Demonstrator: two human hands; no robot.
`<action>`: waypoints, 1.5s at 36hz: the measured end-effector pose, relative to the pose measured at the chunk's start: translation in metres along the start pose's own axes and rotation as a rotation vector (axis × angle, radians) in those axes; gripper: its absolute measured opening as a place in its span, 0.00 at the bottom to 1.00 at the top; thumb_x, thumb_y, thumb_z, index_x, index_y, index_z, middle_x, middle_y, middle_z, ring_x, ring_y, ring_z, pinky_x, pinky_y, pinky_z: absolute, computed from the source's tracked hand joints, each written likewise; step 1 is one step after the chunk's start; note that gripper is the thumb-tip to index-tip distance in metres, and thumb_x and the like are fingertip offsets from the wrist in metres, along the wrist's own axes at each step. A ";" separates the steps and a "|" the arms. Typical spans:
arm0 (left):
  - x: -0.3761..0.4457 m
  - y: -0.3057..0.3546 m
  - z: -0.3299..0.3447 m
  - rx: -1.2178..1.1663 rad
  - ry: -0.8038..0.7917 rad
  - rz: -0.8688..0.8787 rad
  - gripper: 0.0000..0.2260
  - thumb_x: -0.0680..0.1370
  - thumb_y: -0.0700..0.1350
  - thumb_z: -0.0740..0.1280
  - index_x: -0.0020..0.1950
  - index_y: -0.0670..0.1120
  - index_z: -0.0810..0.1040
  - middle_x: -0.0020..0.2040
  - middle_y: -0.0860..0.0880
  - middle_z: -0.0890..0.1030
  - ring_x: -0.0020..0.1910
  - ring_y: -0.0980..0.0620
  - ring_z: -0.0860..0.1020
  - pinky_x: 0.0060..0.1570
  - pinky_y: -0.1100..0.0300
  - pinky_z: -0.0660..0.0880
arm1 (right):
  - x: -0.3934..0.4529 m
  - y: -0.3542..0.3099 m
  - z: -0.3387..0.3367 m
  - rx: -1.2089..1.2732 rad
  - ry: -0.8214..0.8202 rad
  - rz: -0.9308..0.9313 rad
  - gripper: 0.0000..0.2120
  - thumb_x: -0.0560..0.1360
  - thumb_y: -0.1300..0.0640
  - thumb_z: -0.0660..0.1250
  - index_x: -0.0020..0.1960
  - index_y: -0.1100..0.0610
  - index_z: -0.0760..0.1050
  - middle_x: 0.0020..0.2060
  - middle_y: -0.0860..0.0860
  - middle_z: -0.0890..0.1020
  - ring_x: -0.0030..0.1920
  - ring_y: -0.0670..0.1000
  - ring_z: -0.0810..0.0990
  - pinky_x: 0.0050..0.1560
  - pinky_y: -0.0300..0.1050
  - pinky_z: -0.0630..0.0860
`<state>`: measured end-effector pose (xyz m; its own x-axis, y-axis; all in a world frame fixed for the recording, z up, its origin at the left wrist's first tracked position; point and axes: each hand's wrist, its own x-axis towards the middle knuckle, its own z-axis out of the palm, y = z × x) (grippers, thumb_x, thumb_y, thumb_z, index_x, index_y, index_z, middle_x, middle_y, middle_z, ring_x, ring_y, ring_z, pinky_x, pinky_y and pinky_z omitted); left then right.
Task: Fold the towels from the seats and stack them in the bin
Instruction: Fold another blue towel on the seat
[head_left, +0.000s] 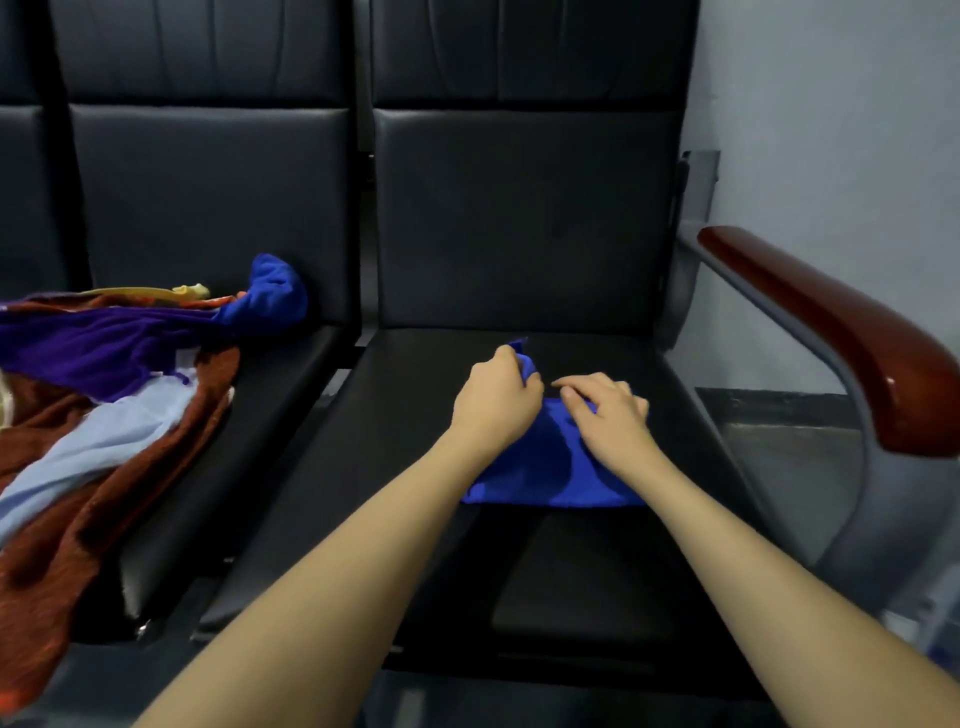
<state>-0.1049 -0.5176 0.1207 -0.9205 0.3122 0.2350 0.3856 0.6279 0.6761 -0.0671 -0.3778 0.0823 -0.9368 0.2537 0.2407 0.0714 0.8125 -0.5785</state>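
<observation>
Head view: a row of black padded seats against a pale grey wall (831, 104). On the right seat (415, 415), a blue towel (545, 467) spread flat, its near edge just short of the seat's middle. Left hand (496, 400) curled, pinching a raised corner of the blue towel at the far left side. Right hand (608, 410) just right of it, fingers (576, 387) bent and pressing down on the cloth, thumb tucked against the fabric. Right of the fingers, a glossy red-brown armrest (831, 332) on a grey metal frame, with grey floor below. Well left of the fingers, on the neighbouring seat (270, 395), a loose heap of towels (104, 389): purple, rust-brown, light blue, another blue one at the back.
</observation>
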 end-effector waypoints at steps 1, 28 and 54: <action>0.001 0.008 0.009 -0.052 -0.041 0.008 0.07 0.80 0.47 0.61 0.52 0.44 0.72 0.41 0.51 0.74 0.38 0.53 0.74 0.32 0.62 0.67 | -0.002 0.009 -0.009 -0.015 0.038 0.034 0.14 0.82 0.51 0.54 0.63 0.47 0.75 0.60 0.47 0.75 0.64 0.51 0.67 0.62 0.45 0.56; -0.002 -0.043 0.053 0.624 -0.188 -0.025 0.20 0.82 0.57 0.49 0.74 0.56 0.59 0.73 0.40 0.56 0.67 0.39 0.61 0.65 0.46 0.58 | -0.001 0.034 0.009 -0.628 0.309 -0.372 0.10 0.64 0.62 0.73 0.43 0.56 0.77 0.37 0.51 0.79 0.37 0.55 0.77 0.44 0.49 0.65; 0.000 -0.037 0.050 0.596 -0.077 -0.239 0.12 0.80 0.45 0.57 0.60 0.40 0.68 0.61 0.42 0.74 0.59 0.42 0.72 0.56 0.54 0.67 | -0.002 0.018 0.007 -0.452 -0.046 0.473 0.29 0.77 0.38 0.60 0.67 0.59 0.69 0.65 0.58 0.68 0.65 0.58 0.66 0.65 0.51 0.62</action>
<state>-0.1163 -0.5054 0.0608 -0.9867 0.1511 0.0606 0.1601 0.9678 0.1942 -0.0667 -0.3676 0.0660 -0.7819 0.6234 0.0007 0.6070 0.7617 -0.2267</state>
